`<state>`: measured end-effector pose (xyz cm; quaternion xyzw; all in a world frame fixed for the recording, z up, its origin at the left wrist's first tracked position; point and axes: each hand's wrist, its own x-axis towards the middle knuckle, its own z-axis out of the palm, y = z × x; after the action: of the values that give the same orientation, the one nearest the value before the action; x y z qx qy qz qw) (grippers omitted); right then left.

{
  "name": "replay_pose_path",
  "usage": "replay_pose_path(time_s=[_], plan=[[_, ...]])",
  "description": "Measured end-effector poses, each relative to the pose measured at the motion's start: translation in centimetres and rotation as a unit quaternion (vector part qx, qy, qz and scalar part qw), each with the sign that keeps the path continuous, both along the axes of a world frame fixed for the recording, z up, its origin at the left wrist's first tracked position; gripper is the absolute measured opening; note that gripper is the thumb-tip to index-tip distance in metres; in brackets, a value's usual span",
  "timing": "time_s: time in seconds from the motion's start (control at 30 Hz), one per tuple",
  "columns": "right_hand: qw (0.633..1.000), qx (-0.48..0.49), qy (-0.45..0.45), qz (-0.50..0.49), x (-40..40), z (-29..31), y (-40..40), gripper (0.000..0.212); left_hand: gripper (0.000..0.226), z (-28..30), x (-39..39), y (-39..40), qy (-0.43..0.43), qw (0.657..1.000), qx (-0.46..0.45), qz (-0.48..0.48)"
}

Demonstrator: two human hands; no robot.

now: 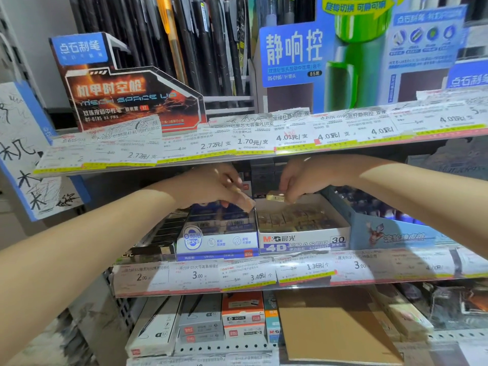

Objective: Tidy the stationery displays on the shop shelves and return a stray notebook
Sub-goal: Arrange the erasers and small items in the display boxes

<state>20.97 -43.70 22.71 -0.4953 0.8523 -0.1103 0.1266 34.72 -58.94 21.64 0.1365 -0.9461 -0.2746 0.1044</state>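
both arms reaching in under the top shelf (237, 151), hands over the middle shelf (264, 276).

right hand (303, 175) over the m&g 4b eraser box (303, 241). fingers (290, 196) pinched together on one small yellow eraser (276, 197), held just above the back of that box. more yellow erasers (290, 219) lying in rows inside the box.

left hand (211, 186) over the blue and white eraser box (216, 240), just left of the 4b box, the two boxes touching side by side. left fingers (245, 203) bent down with the tips at the blue erasers (227, 216) in the box. cannot tell if squeezing one or only touching.

dark box (153, 247) at the far left of the same shelf. blue cartoon display box (396, 233) at the right.

price tags (198, 276) all along the front edge of the middle shelf, and more along the top one.

up top, orange and black pen display (132, 99) on the left with black pens (184, 43) standing behind it, and a blue and green pen display (343, 56) on the right.

down low, on the bottom shelf (224, 348), white and orange boxes (243, 318) and a plain brown notebook (330, 331) lying flat beside them, well apart from both hands.

scribbled test paper (26, 154) hanging at the far left.
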Motion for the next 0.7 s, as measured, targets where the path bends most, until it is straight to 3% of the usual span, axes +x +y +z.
replay_pose_path(time_s=[0.17,0.23,0.37,0.57,0.7], plan=[[1.0,-0.003,0.017,0.002,-0.5,0.3,0.6,0.037,0.017,0.2,-1.1,0.0,0.019,0.998,0.067,0.006],[1.0,0.005,0.022,-0.001,-0.6,0.3,0.7,0.036,0.007,0.5,-1.6,0.9,-0.006,0.999,0.051,-0.018],[1.0,0.016,-0.005,0.003,-0.5,-0.1,0.7,0.056,0.028,0.5,-3.1,1.8,-0.05,0.998,-0.012,-0.034],[1.0,0.025,-0.003,-0.011,-0.5,-0.5,0.5,0.049,0.019,-0.2,-5.1,2.8,-0.058,0.995,-0.075,-0.025],[0.999,0.028,-0.003,-0.028,-0.6,-1.0,0.1,0.047,0.016,-0.8,-6.4,3.3,-0.103,0.992,-0.067,0.001]])
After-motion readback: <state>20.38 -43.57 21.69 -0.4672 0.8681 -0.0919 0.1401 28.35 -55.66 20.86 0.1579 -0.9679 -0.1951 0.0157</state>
